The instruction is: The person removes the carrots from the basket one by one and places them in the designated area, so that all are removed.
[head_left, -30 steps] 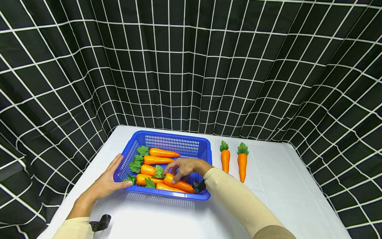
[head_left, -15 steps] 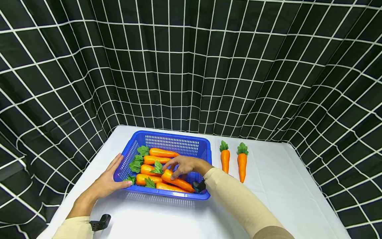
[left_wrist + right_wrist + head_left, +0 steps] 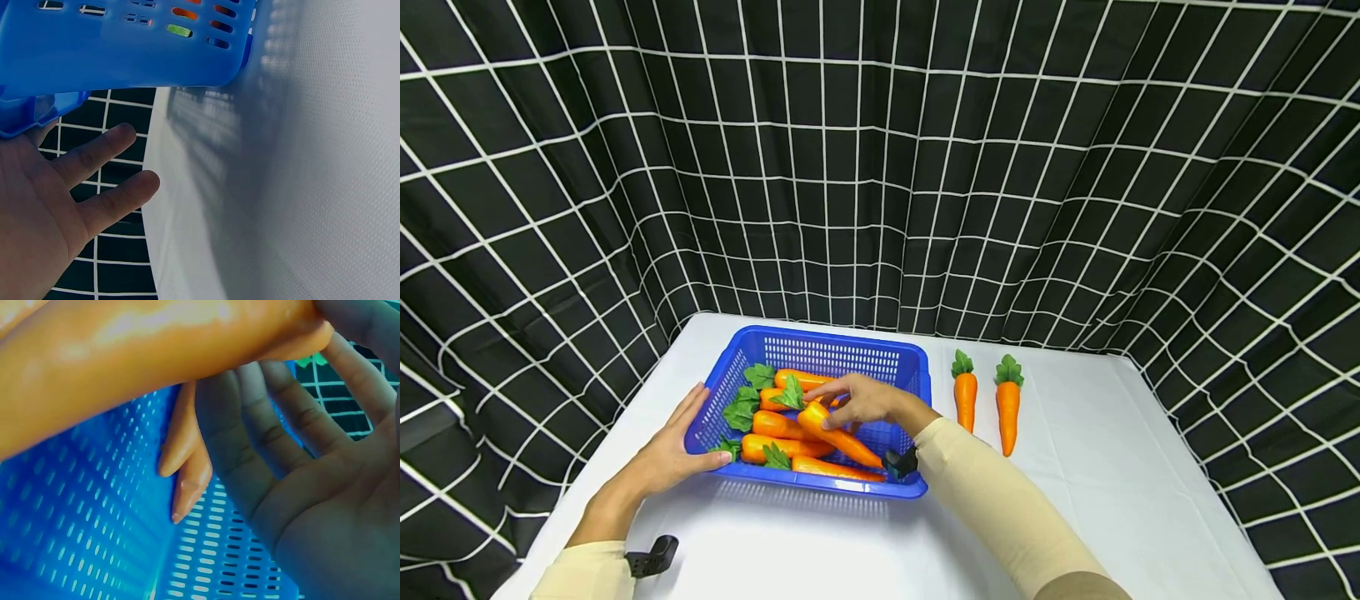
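Note:
A blue plastic basket (image 3: 842, 355) on the white table holds several orange toy carrots with green leaves. My right hand (image 3: 856, 402) reaches into it and pinches one carrot (image 3: 838, 437) near its leafy end, lifting that end above the others. In the right wrist view that carrot (image 3: 131, 369) fills the top, with my fingers (image 3: 269, 437) under it and the basket wall (image 3: 94, 537) behind. My left hand (image 3: 672, 450) lies flat against the basket's left front corner, fingers straight. The left wrist view shows those fingers (image 3: 100, 187) beside the basket's underside (image 3: 125, 50).
Two more carrots (image 3: 966, 398) (image 3: 1007, 402) lie side by side on the white table (image 3: 1075, 500) right of the basket, leaves pointing away. A black curtain with a white grid (image 3: 880, 167) closes in the table at the back and sides.
My right hand has raised the gripped carrot's leafy end up and toward the back of the basket. The left hand and the basket have stayed in place.

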Motion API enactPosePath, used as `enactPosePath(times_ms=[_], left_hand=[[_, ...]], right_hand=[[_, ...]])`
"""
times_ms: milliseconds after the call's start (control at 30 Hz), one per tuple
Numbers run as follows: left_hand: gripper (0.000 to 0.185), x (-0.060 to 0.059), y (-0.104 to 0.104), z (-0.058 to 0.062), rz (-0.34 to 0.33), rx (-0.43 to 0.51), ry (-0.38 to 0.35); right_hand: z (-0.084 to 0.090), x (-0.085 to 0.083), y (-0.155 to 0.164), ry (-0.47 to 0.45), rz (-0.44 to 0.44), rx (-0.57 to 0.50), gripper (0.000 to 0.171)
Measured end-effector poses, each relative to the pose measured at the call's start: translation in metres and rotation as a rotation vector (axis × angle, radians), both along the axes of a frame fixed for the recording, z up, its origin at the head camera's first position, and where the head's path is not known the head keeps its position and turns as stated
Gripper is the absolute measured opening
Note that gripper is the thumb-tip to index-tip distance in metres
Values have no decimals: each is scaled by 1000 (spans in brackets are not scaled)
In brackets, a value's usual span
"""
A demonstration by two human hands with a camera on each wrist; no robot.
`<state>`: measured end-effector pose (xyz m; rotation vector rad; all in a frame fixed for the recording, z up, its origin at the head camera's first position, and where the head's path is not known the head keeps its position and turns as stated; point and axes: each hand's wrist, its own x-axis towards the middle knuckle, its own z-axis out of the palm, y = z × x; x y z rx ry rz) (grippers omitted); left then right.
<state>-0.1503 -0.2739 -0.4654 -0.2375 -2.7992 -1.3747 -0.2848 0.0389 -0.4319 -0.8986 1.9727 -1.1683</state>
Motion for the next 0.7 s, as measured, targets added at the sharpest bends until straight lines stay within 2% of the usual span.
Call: enactPosePath(times_ms=[267, 500, 700], left_hand=[[106, 1, 1, -2, 3, 2, -8], [106, 1, 1, -1, 7, -2, -9], [107, 0, 0, -3, 11, 0, -12]], right_hand=[[17, -2, 7, 21, -35, -110, 48], [38, -4, 17, 3, -85, -249, 48], [49, -3, 24, 7, -124, -350, 48]])
